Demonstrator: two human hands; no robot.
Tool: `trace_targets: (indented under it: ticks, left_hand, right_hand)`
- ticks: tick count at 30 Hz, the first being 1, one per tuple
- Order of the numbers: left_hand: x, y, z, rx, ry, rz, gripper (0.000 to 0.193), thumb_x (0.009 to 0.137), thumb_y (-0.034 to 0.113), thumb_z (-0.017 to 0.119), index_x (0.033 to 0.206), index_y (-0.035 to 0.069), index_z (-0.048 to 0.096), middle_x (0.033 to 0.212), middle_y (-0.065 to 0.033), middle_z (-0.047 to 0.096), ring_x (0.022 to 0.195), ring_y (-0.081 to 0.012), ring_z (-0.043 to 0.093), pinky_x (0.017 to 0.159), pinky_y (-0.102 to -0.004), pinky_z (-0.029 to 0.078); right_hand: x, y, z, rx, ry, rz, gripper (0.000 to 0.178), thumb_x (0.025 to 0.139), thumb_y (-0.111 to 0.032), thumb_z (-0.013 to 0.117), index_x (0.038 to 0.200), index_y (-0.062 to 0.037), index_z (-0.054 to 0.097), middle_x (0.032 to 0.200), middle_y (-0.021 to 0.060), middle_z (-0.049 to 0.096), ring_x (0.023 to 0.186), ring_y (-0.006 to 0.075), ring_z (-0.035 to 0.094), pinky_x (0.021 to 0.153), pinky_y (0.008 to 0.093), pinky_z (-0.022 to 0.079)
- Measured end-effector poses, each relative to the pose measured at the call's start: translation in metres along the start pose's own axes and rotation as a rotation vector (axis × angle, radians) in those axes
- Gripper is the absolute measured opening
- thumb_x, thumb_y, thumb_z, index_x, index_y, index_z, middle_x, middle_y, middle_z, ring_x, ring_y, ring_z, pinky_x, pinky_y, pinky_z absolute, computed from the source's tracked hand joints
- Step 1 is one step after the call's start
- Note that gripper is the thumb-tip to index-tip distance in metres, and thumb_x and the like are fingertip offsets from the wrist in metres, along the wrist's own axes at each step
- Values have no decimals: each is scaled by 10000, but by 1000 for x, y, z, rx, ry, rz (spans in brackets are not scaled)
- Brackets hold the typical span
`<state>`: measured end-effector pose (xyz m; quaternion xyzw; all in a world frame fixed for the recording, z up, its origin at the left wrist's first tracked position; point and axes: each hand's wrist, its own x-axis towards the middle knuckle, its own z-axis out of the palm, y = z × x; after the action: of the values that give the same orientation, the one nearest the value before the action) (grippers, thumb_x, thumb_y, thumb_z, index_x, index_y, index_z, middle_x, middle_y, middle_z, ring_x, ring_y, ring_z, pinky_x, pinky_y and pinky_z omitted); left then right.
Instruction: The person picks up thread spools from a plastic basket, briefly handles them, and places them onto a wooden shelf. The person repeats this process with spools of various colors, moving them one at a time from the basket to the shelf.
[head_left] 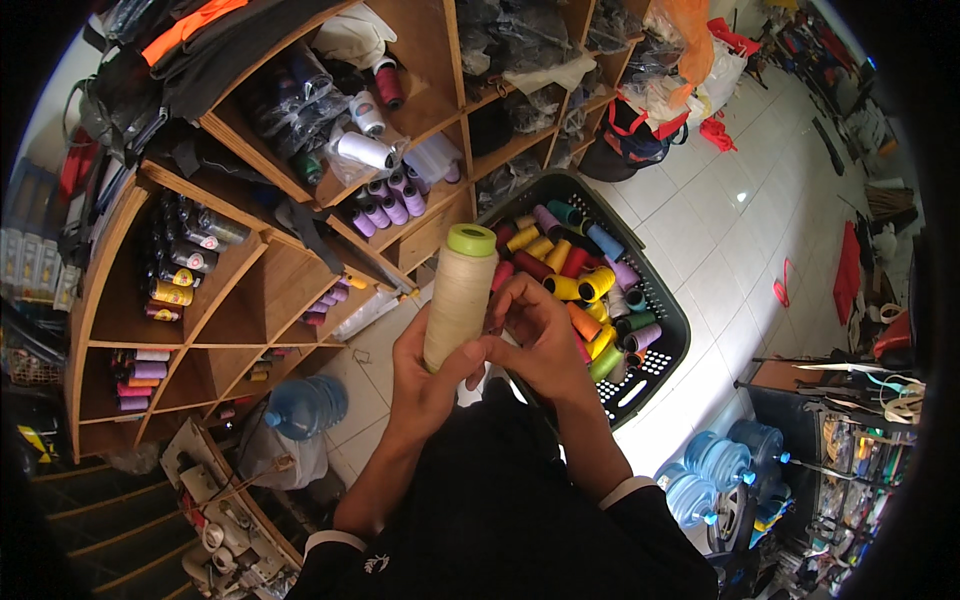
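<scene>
My left hand (pixel 418 385) is wrapped round the lower part of a large cream thread spool (pixel 460 300) with a lime-green top, held upright and slightly tilted. Close beside it is my right hand (pixel 540 345), its fingers curled and pinched together near the spool's base. Whatever those fingers hold, perhaps a thread end, is too fine to make out. Beyond my hands a dark plastic basket (pixel 682 335) stands on the floor, full of thread spools in yellow, red, green, purple and blue. My right hand covers part of its near side.
Wooden shelves (pixel 300 335) on the left hold purple spools (pixel 395 200), dark spools (pixel 190 250) and bagged goods. A blue water jug (pixel 305 405) stands below them. More jugs (pixel 718 460) are at the lower right. Bags (pixel 645 130) lie by the shelf end, on white floor tiles (pixel 720 240).
</scene>
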<state>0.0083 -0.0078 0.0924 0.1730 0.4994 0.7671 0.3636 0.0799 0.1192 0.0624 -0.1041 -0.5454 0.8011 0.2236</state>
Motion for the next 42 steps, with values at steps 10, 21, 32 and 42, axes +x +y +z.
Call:
trace_targets:
  ticks: [10, 21, 32, 42]
  left_hand:
    - [8, 5, -4, 767, 212, 474, 447, 731, 9, 727, 1132, -23, 532, 945, -112, 578, 836, -215, 599, 711, -316, 493]
    - [5, 18, -11, 1145, 132, 575, 550, 632, 26, 770, 1143, -3, 570, 952, -154, 547, 827, -329, 600, 700, -388, 504]
    - [15, 8, -18, 604, 136, 178, 384, 775, 101, 716, 1107, -6, 553, 923, -89, 602, 769, -197, 600, 690, -320, 493]
    - [19, -23, -12, -151, 24, -8, 560, 850, 292, 688, 1245, -34, 461, 1115, -113, 582, 1027, -187, 570, 923, -324, 434]
  right_hand:
    - [-10, -33, 25, -855, 87, -605, 249, 726, -26, 738, 957, -83, 665, 900, 81, 520, 794, 199, 536, 674, 283, 445]
    - [-7, -38, 26, -1109, 51, -588, 264, 699, -37, 721, 935, -154, 705, 967, 86, 470, 891, 241, 455, 738, 343, 397]
    - [-14, -8, -11, -851, 115, -409, 135, 795, -47, 627, 926, -52, 596, 984, 111, 493, 862, 282, 468, 808, 382, 378]
    - [-11, 2, 14, -228, 166, -114, 444, 820, -116, 700, 1213, -17, 520, 994, 70, 559, 925, 149, 552, 789, 290, 454]
